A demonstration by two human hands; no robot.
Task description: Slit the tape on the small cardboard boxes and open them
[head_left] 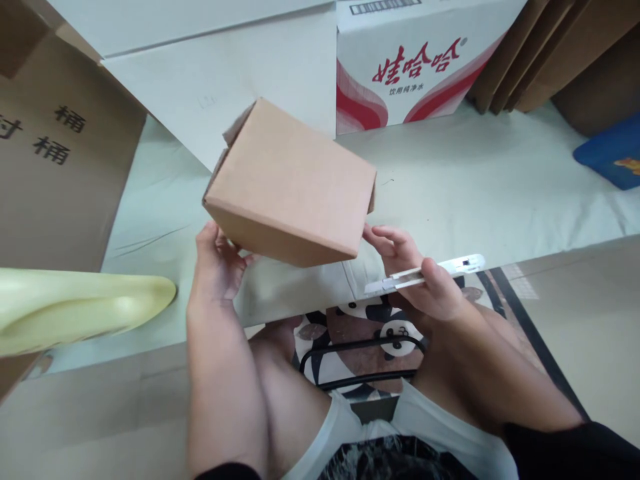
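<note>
A small brown cardboard box (293, 180) is tilted above the table, one corner toward me and flaps showing at its left end. My left hand (217, 263) grips it from below at the near left edge; some of its fingers are hidden behind the box. Between the thumb and palm of my right hand (415, 270) lies a white utility knife (460, 265), its tip pointing left. The fingertips of that hand reach to the box's right end; whether they touch it I cannot tell.
A pale green cloth covers the table (475, 180). At the back stand white cartons (260, 73), a red-and-white water carton (415, 73) and folded cardboard (540, 53). A large brown carton (55, 193) and a yellow plastic object (85, 310) are left, a blue item (610, 153) right.
</note>
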